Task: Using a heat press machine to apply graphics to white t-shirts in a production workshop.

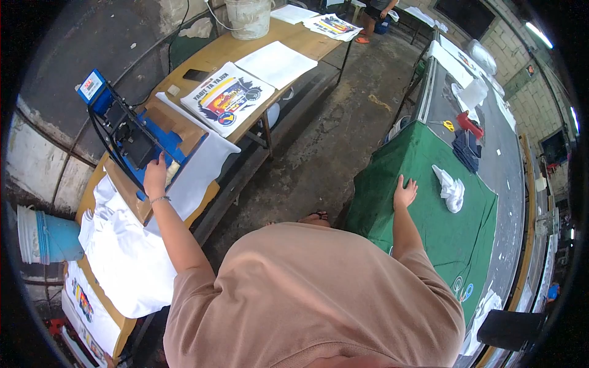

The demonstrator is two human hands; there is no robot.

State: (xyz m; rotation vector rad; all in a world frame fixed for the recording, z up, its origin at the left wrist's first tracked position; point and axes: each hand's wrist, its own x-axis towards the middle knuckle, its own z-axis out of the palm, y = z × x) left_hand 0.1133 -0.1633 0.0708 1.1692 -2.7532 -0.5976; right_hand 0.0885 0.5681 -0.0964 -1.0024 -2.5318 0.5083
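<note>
On the wooden table at left stands a blue and black heat press [132, 144] with a small display box on top. My left hand [155, 178] is closed around the front handle of this press; a cream-coloured part of the grip [173, 168] shows beside my fingers. A white sheet [205, 161] lies under the press and hangs over the table edge. My right hand [405, 192] rests on the green cloth [392, 165] over the right table, fingers apart, holding nothing. A crumpled white cloth [451, 190] lies just right of it.
Printed white shirts [227, 98] and blank white pieces [276, 64] lie along the left table, near a phone [196, 75] and a bucket [248, 18]. White fabric [123, 245] is heaped nearer me. Yellow scissors [448, 125] and a red tool [470, 125] lie at right. Another person [375, 15] stands far off.
</note>
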